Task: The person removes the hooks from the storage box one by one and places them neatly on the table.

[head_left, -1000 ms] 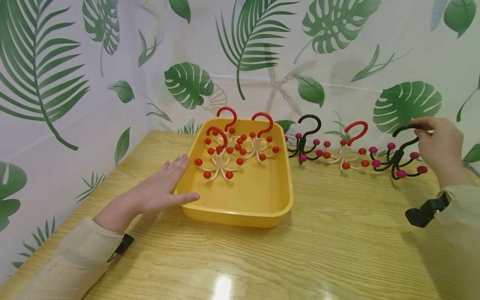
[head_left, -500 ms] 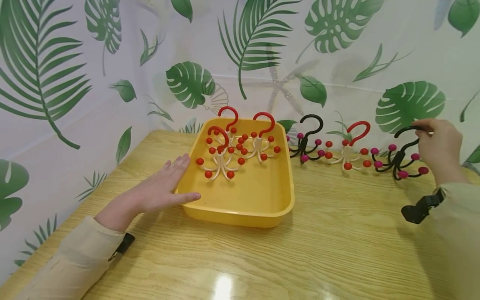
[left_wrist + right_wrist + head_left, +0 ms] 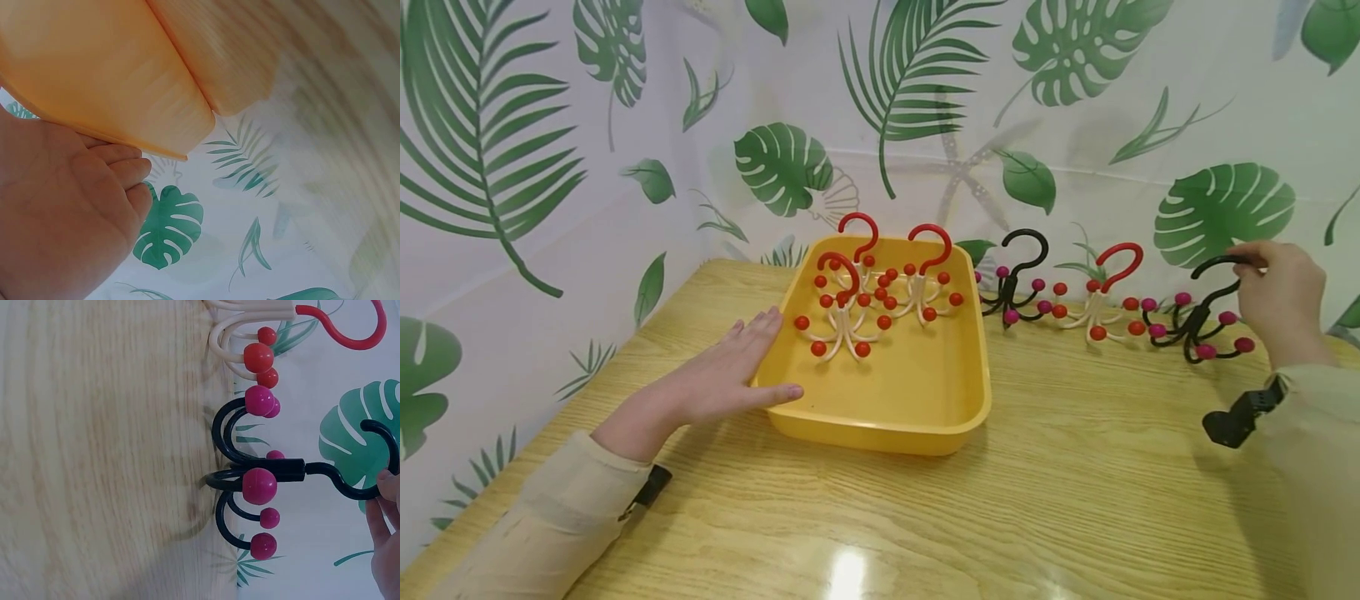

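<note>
Head view: a yellow tray (image 3: 880,435) has the straight-fingered left hand (image 3: 726,375) against its left side; well to the tray's right, the end black hanger (image 3: 1198,317)'s hook (image 3: 1213,262) is pinched by the right hand (image 3: 1285,296). Gripping seems the step; lifting would call for firm pinching.

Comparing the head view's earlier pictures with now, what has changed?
Very little: the right hand eased slightly left, still gripping the rightmost black hook rack by its hook; any shift of that rack is too small to confirm. Nothing was newly grasped or let go. The left hand stayed at the left rim of the yellow tray, with the three red-hooked racks inside it.
</note>
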`<state>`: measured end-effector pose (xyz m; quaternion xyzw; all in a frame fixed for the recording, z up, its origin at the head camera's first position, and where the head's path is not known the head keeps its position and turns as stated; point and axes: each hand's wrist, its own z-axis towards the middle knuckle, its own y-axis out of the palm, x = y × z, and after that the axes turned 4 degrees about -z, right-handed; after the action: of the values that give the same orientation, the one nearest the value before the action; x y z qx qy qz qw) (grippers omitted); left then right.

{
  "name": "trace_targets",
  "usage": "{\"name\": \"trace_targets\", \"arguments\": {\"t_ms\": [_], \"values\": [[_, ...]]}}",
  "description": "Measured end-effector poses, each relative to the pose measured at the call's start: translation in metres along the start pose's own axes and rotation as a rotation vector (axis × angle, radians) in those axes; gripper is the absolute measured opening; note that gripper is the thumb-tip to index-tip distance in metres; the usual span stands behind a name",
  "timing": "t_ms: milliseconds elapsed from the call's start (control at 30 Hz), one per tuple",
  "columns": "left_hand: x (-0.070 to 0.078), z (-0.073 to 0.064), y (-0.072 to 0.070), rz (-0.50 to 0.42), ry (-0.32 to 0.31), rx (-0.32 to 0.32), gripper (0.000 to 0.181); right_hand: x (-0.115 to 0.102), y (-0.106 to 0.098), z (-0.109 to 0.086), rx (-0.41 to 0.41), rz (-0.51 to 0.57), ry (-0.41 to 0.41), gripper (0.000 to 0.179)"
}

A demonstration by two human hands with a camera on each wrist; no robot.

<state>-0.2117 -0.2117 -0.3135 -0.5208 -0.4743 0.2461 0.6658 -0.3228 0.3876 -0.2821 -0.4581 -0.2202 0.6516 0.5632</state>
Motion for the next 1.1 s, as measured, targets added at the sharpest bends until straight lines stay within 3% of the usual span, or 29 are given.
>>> {"name": "trace_targets", "arguments": {"t_ms": [467,700,900,1100], "values": [[-0.001,0.001,0.001,0.014,0.000,0.003,0.104,0.005,-0.002,-0.004,-0.034,0.007,0.018,0.036],[-0.001,0.001,0.002,0.010,-0.011,-0.005,0.105,0.002,-0.004,-0.005,-0.089,0.066,0.049,0.047],[0.000,0.000,0.002,0.005,-0.010,-0.005,0.105,-0.015,-0.015,0.000,-0.163,0.068,-0.028,0.066],[-0.001,0.000,0.001,-0.001,-0.017,-0.003,0.106,-0.050,-0.025,0.001,-0.157,0.134,-0.139,0.069]]}}
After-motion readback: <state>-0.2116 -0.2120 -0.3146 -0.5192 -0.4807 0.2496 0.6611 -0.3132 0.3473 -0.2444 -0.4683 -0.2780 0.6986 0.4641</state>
